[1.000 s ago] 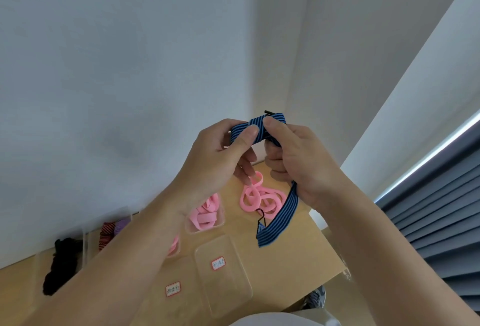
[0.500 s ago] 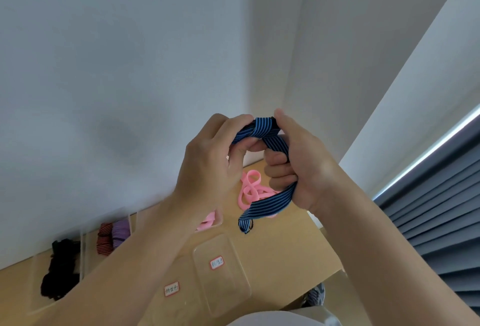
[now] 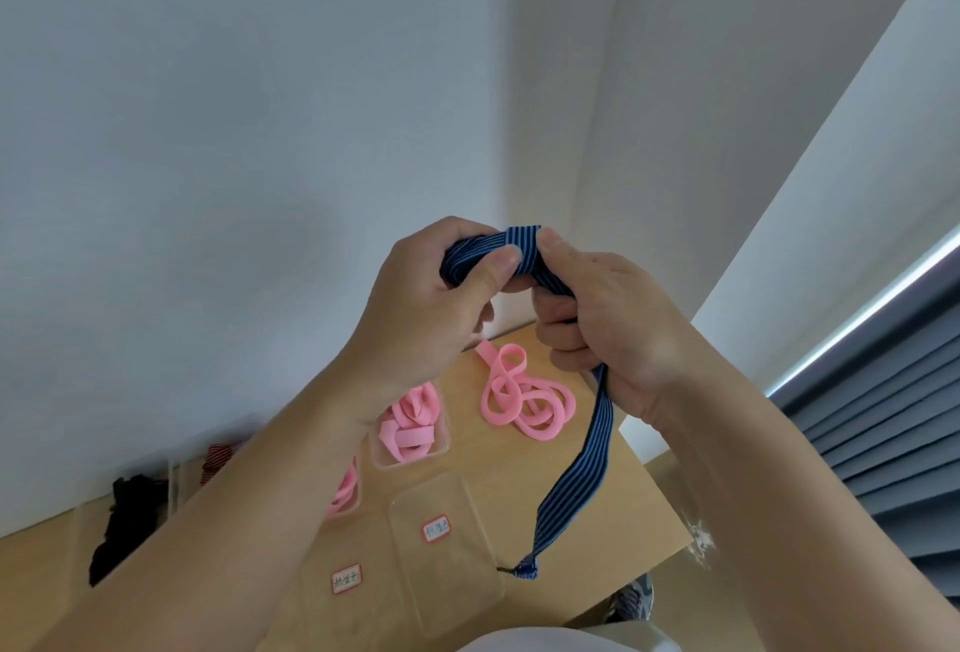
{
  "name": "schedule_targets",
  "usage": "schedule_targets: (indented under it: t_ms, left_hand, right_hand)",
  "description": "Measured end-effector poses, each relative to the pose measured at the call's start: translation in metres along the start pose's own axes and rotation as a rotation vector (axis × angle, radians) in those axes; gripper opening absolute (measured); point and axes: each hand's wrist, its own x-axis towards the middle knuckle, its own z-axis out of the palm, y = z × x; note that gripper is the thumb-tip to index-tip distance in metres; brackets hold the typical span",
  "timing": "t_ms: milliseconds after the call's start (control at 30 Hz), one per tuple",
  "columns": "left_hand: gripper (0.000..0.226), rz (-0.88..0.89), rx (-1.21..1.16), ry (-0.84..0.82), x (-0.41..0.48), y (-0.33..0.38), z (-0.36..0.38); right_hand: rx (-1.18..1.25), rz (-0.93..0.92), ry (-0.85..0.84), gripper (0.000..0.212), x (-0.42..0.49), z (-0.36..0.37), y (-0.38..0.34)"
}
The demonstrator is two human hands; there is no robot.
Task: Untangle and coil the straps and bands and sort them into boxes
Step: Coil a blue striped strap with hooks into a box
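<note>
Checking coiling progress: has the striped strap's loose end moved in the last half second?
Yes. The strap's loose end dropped toward the person, from beside the loose pink bands to the right edge of the labelled clear box.

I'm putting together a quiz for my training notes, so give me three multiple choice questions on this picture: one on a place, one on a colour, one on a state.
1. Where does the loose pink tangle lie?
A. In a clear box
B. On the bare table
C. On the floor

2. What colour is the strap that the left hand and the right hand hold?
A. Red and white stripes
B. Plain black
C. Blue with dark stripes

3. How is the strap's free end?
A. Hanging loose below the right hand
B. Tucked into a box
C. Knotted to the pink tangle

Answers:
1 B: it rests on the wood, outside every box.
2 C: blue and dark lines run along its length.
3 A: the tail dangles in the air above the empty labelled box.
</note>
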Motion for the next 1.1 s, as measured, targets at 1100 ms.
schedule_targets:
  t_ms: [1100]
  left_hand:
    - [0.042, 0.768, 0.531, 0.361, -0.004, -0.006, 0.035]
  right_hand:
    - [0.227, 0.085, 0.144, 0.047, -0.015, 0.019, -0.017]
